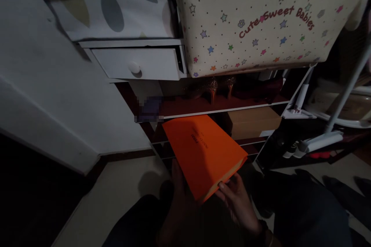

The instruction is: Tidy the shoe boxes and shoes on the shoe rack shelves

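An orange box (199, 148) with small dark lettering on top and a tan edge along its near side is tilted at the shelf's lower opening, its far end under the red-brown board. My right hand (236, 198) grips the near right corner, thumb on the tan edge and fingers beneath. At the near left side, in deep shadow, my left hand (178, 177) is against the box; its fingers are mostly hidden, but it appears to support that side. Right of the orange box, a brown cardboard box (252, 121) sits on the same level.
Gold-heeled shoes (213, 88) stand on the upper shelf (188, 106). Above are a white drawer (139, 63) and a star-printed fabric bin (257, 23). A grey pole (350, 81) leans at right, near a shoe rack. White wall (58, 85) borders the left; my knees flank the floor.
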Demonstrator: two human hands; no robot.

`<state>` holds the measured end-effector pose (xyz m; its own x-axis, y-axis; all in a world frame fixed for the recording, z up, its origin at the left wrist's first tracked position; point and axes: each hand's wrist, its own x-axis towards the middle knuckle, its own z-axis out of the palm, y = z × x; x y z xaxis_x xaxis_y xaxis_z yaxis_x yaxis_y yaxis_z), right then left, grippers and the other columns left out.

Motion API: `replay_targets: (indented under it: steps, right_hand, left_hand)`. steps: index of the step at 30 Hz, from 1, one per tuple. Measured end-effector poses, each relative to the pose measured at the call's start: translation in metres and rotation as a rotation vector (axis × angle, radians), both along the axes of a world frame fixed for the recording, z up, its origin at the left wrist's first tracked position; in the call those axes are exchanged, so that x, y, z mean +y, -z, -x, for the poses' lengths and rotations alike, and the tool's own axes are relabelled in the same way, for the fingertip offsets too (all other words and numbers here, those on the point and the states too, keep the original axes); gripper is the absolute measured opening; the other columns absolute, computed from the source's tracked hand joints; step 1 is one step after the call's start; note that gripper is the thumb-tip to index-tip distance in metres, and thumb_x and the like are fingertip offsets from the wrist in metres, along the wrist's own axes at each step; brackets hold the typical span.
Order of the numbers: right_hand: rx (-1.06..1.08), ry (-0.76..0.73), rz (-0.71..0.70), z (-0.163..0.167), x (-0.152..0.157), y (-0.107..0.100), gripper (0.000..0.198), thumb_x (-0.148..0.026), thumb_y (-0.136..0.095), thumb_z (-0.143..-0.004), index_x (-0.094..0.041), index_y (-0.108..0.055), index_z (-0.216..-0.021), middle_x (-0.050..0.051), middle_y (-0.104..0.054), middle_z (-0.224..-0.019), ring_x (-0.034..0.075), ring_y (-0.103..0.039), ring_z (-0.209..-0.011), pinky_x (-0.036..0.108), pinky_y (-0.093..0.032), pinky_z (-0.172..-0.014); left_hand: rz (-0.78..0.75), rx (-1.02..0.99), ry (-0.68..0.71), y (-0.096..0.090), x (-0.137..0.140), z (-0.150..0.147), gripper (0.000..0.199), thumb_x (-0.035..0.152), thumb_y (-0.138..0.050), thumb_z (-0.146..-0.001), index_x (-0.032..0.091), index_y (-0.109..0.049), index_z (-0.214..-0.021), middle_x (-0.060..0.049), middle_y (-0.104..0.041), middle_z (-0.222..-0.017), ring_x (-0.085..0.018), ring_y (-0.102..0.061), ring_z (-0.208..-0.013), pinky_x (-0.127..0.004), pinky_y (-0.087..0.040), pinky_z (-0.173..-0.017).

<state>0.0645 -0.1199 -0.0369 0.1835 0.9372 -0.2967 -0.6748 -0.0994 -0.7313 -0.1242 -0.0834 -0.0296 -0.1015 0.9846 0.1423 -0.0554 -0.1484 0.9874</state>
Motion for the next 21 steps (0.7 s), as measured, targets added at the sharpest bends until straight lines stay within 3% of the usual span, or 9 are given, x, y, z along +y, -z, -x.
replay_targets:
  steps: [3, 5, 9, 13, 17, 21]
  right_hand:
    - [-0.011, -0.026, -0.009, 0.001, 0.002, 0.0, 0.082, -0.044, -0.106, -0.06, -0.031, -0.054, -0.122, 0.001, -0.074, -0.114, 0.025, -0.074, -0.106, 0.051, -0.063, -0.098]
    - [-0.02, -0.053, -0.023, 0.001, 0.003, 0.001, 0.078, -0.045, -0.105, -0.061, -0.03, -0.055, -0.119, 0.002, -0.074, -0.114, 0.025, -0.075, -0.105, 0.05, -0.064, -0.095]
    - [-0.046, -0.07, -0.026, -0.006, 0.007, 0.004, 0.07, -0.046, -0.104, -0.065, -0.029, -0.057, -0.115, -0.002, -0.071, -0.1, 0.022, -0.073, -0.1, 0.046, -0.064, -0.093]
    - [-0.069, -0.011, -0.023, -0.021, 0.015, 0.002, 0.078, -0.046, -0.104, -0.066, -0.032, -0.055, -0.125, -0.004, -0.068, -0.097, 0.024, -0.073, -0.105, 0.048, -0.063, -0.096]
    - [-0.154, -0.101, -0.027, -0.035, 0.019, -0.006, 0.071, -0.055, -0.1, -0.07, -0.028, -0.059, -0.122, -0.001, -0.068, -0.098, 0.03, -0.075, -0.113, 0.05, -0.063, -0.097]
    - [-0.254, -0.233, -0.059, -0.046, 0.024, -0.016, 0.075, -0.058, -0.097, -0.073, -0.028, -0.06, -0.131, 0.005, -0.073, -0.111, 0.033, -0.075, -0.117, 0.053, -0.061, -0.099]
  left_hand:
    - [-0.162, 0.157, -0.026, -0.005, -0.006, -0.011, 0.138, 0.051, -0.098, -0.065, 0.027, -0.019, -0.175, -0.016, -0.013, -0.183, -0.043, -0.009, -0.169, -0.057, -0.015, -0.137]
    - [-0.21, 0.205, -0.035, -0.009, -0.008, -0.014, 0.133, 0.054, -0.094, -0.071, 0.028, -0.016, -0.176, -0.016, -0.013, -0.183, -0.043, -0.014, -0.169, -0.057, -0.021, -0.135]
    - [-0.138, 0.211, -0.071, -0.013, -0.004, -0.003, 0.118, 0.055, -0.092, -0.074, 0.03, -0.031, -0.171, -0.016, -0.031, -0.177, -0.043, -0.026, -0.165, -0.056, -0.029, -0.133]
    - [-0.078, 0.141, -0.133, -0.006, 0.007, 0.018, 0.101, 0.06, -0.091, -0.071, 0.03, -0.052, -0.16, -0.013, -0.046, -0.169, -0.045, -0.032, -0.162, -0.054, -0.037, -0.129]
    - [-0.029, 0.102, -0.149, 0.002, 0.015, 0.031, 0.092, 0.058, -0.084, -0.079, 0.031, -0.05, -0.161, -0.011, -0.05, -0.167, -0.042, -0.037, -0.16, -0.053, -0.042, -0.125]
    - [-0.003, 0.077, -0.118, -0.004, 0.022, 0.031, 0.091, 0.053, -0.079, -0.083, 0.03, -0.047, -0.164, -0.012, -0.061, -0.158, -0.041, -0.048, -0.154, -0.053, -0.046, -0.122]
